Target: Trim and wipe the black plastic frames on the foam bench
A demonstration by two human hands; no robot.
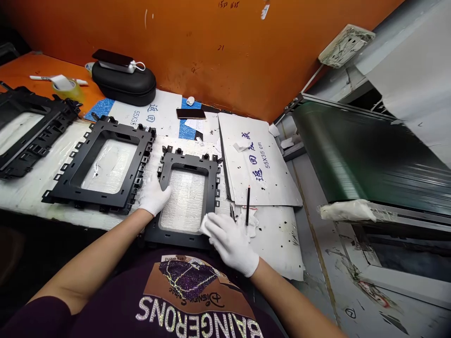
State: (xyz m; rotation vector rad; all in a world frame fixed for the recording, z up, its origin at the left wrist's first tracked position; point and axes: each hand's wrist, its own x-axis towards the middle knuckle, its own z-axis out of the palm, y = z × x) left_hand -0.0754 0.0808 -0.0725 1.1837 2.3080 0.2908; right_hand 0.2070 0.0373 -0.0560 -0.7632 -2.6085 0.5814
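A black plastic frame (183,236) with a rectangular opening and clips along its edges lies on the work surface before me. My left hand (154,195), in a white glove, grips the frame's left side, its thumb over the inner edge and its other fingers partly hidden. At the lower right corner, my gloved right hand (230,241) presses a small folded white cloth (205,225) against the frame; part of the cloth is under the fingers. Just right of that hand, a black pencil (248,206) lies across a crumpled white glove or rag (252,221).
Two more black frames lie to the left, a near one (93,196) and a farther one (31,141). Behind are a black case (123,84), a phone (190,114) and a tape roll (68,89). Cardboard sheets (243,173) lie right, before a green conveyor belt (327,150).
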